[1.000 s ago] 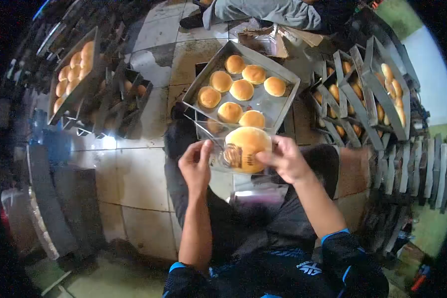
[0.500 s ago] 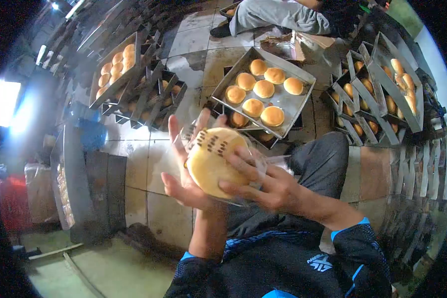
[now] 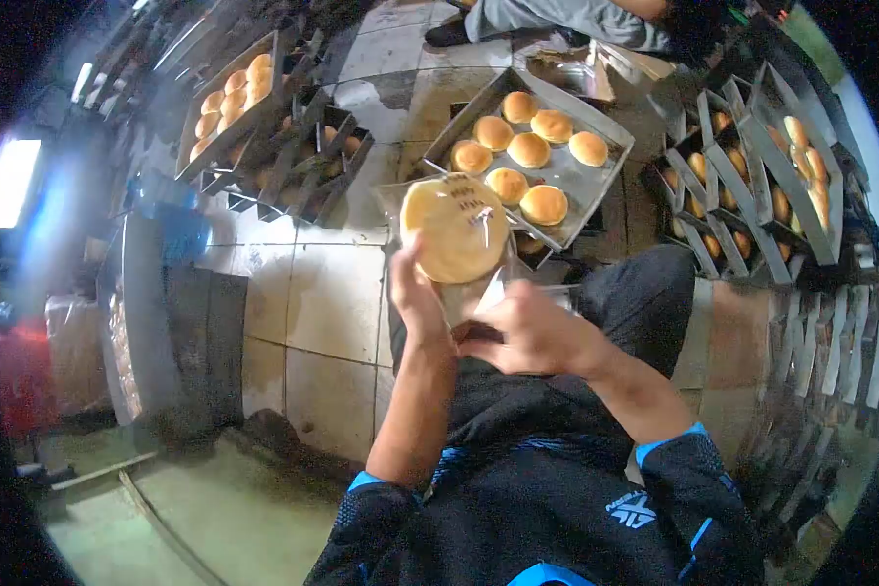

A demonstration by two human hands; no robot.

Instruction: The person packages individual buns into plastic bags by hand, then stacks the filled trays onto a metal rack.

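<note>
A round, pale bun (image 3: 456,237) with rows of dark marks near its far edge is inside a clear plastic bag (image 3: 469,295). My left hand (image 3: 418,295) is closed around the bun and bag from the left, its thumb on the near side; most of its fingers are hidden behind. At the bag's near end, my right hand (image 3: 532,330) has its fingers closed on the plastic. Just beyond, a metal tray (image 3: 596,186) holds several golden buns (image 3: 528,150).
More trays of buns stand stacked at the left (image 3: 263,117) and the right (image 3: 752,176). A person's grey-clad leg (image 3: 566,21) and an open cardboard box (image 3: 596,73) are at the far side. Stacked metal trays (image 3: 830,342) line the right edge.
The bun is now inside the bag, farther from my body. My right hand has left the bun and moved to the bag's near end. My left hand's spread fingers have closed around it.
</note>
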